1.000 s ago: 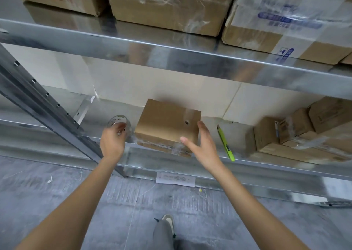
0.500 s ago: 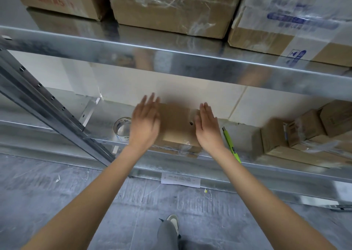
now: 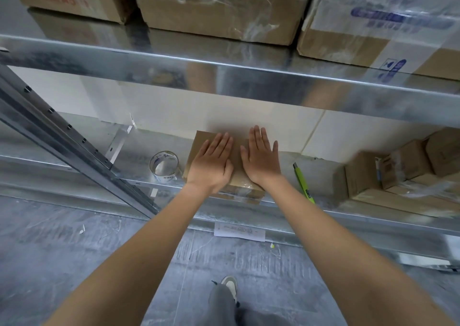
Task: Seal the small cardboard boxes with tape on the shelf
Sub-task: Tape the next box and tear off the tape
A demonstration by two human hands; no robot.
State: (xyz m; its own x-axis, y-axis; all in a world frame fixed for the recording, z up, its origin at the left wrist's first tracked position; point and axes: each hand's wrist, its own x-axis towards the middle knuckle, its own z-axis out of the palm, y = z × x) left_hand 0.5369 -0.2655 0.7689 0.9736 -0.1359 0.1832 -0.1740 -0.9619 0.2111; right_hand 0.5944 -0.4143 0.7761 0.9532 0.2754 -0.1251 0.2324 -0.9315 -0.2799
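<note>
Pressing flat on the small cardboard box (image 3: 237,174), both hands lie palm-down with fingers straight, gripping nothing: the left hand (image 3: 211,162) on the box's left half, the right hand (image 3: 261,160) on its right half, thumbs near each other over the middle seam. The box sits at the front of the lower metal shelf (image 3: 74,166), against the pale back wall. It looks light and fairly stiff, likely to slide on smooth metal, so holding it by its side faces seems wise. Left of it stands a clear tape roll (image 3: 164,166); right of it lies a green utility knife (image 3: 303,185), then a stack of taped boxes (image 3: 398,176). Larger cartons (image 3: 219,7) fill the upper shelf; grey concrete floor (image 3: 74,251) lies below.
</note>
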